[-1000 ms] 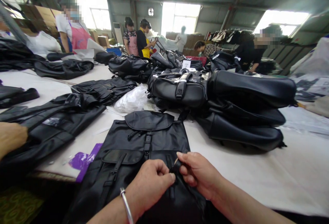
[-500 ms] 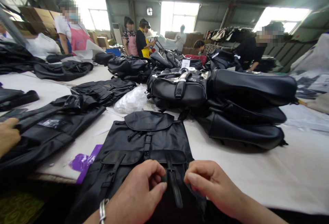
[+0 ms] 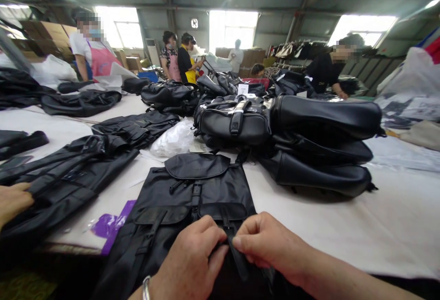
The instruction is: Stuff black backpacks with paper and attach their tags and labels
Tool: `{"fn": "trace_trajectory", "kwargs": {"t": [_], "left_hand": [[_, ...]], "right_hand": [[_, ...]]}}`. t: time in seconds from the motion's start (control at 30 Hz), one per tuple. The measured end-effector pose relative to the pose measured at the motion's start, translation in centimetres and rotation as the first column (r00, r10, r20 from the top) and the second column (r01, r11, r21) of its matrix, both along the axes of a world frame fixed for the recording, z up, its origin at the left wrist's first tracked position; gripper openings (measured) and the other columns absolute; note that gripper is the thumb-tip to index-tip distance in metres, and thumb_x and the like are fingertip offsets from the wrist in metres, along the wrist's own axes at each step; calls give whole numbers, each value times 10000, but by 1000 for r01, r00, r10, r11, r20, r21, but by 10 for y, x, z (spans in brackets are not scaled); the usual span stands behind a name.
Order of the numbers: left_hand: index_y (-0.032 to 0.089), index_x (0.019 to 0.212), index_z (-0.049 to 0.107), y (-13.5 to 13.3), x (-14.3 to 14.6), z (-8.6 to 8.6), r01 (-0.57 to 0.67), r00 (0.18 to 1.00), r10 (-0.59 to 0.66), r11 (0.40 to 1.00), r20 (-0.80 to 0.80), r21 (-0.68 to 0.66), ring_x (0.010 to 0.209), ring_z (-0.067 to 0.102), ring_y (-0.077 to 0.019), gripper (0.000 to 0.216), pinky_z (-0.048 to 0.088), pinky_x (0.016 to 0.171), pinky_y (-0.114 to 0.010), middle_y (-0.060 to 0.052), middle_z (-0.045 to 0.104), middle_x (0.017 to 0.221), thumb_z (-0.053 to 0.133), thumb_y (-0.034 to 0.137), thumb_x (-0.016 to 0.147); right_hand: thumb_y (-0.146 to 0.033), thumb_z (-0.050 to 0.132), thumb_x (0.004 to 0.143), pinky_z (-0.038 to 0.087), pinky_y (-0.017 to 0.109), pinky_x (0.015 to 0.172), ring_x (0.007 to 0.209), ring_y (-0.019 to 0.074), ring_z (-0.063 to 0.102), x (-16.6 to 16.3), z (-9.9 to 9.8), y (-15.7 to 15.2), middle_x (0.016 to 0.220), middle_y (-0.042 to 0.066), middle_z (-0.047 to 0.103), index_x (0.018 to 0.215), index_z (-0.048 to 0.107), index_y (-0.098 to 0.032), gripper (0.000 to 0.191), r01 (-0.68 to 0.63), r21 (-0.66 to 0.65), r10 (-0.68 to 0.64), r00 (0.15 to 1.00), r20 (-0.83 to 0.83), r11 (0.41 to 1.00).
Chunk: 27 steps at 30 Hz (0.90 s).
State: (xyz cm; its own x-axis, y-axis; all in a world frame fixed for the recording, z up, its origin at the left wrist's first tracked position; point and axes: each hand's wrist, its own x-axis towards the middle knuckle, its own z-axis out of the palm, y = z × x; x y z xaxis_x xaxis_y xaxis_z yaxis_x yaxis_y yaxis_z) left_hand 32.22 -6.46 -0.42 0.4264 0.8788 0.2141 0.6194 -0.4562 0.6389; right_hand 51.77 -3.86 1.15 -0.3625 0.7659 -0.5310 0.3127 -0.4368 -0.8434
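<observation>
Black backpack (image 3: 195, 199) flat at near table edge, long axis near-to-far. Strap (image 3: 229, 238) runs same way, between hands. Left hand (image 3: 190, 263), right hand (image 3: 266, 245) equally near, fingertips pinched on it.

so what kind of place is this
Most likely a bag factory or packing workshop. Stacks of identical black backpacks lie across a long white table, several people in aprons work around it, and both hands pinch a strap on a flat backpack.
</observation>
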Motion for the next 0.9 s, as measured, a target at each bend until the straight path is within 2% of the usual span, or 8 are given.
{"fn": "trace_trajectory", "kwargs": {"t": [0.07, 0.17, 0.3, 0.53, 0.63, 0.77, 0.83, 0.9], "left_hand": [[193, 831, 626, 2, 0, 0, 22, 999, -21, 1000, -40, 18, 753, 578, -144, 128, 447, 657, -244, -13, 583, 826, 554, 90, 855], [185, 842, 620, 4, -1, -1, 77, 992, -68, 994, -106, 81, 731, 571, -154, 117, 451, 646, -256, -18, 587, 817, 546, 97, 861], [182, 823, 604, 4, -3, -3, 125, 984, -95, 971, -153, 204, 683, 565, -149, 116, 429, 592, -247, -17, 591, 777, 532, 104, 870], [183, 819, 599, 2, -3, -2, 161, 974, -102, 940, -203, 299, 660, 566, -155, 153, 440, 569, -257, -21, 591, 749, 485, 141, 912], [182, 831, 599, 3, -2, -3, 159, 976, -102, 938, -191, 309, 656, 567, -155, 155, 447, 564, -258, -23, 595, 753, 477, 140, 918], [189, 861, 586, 3, -4, -7, 144, 987, -118, 954, -113, 262, 683, 578, -143, 118, 456, 592, -244, -17, 607, 782, 494, 134, 912], [195, 877, 584, 3, -6, -6, 131, 990, -120, 971, -68, 200, 704, 587, -134, 101, 459, 613, -231, -12, 609, 801, 508, 138, 909], [200, 886, 591, 3, -7, -4, 129, 991, -124, 983, -46, 130, 730, 595, -128, 108, 466, 640, -221, -9, 611, 820, 507, 138, 913]], "right_hand": [[-402, 675, 644, 215, 192, 402, 405, 57, 347, -2, 0, 4, 485, -23, 502, 590, 587, -147, 275, 77, -14, -78, 992, -99, 997], [-428, 671, 676, 211, 190, 386, 383, 52, 355, -8, -3, 11, 486, -23, 508, 569, 561, -150, 318, 130, 79, -116, 980, -164, 988], [-394, 618, 749, 277, 189, 384, 373, 64, 410, -18, -12, 18, 481, -17, 523, 553, 567, -152, 316, 144, 238, -119, 986, -119, 961], [-329, 584, 801, 344, 190, 398, 390, 83, 478, -25, -30, 20, 521, -13, 569, 608, 611, -149, 265, 158, 356, -164, 986, -13, 921], [-330, 568, 828, 351, 202, 426, 434, 97, 490, -25, -33, 17, 539, -13, 575, 641, 641, -153, 268, 132, 435, -156, 988, 20, 891], [-308, 583, 815, 393, 219, 542, 584, 130, 538, -23, -28, 12, 608, 4, 615, 642, 667, -155, 245, 108, 516, -174, 982, 79, 850], [-302, 584, 794, 374, 223, 535, 572, 124, 502, -19, -25, 11, 582, -1, 583, 610, 636, -152, 243, 105, 475, -165, 983, 87, 874], [-316, 585, 777, 326, 224, 489, 514, 108, 433, -15, -22, 12, 526, -18, 519, 586, 591, -155, 250, 104, 379, -141, 987, 71, 920]]}}
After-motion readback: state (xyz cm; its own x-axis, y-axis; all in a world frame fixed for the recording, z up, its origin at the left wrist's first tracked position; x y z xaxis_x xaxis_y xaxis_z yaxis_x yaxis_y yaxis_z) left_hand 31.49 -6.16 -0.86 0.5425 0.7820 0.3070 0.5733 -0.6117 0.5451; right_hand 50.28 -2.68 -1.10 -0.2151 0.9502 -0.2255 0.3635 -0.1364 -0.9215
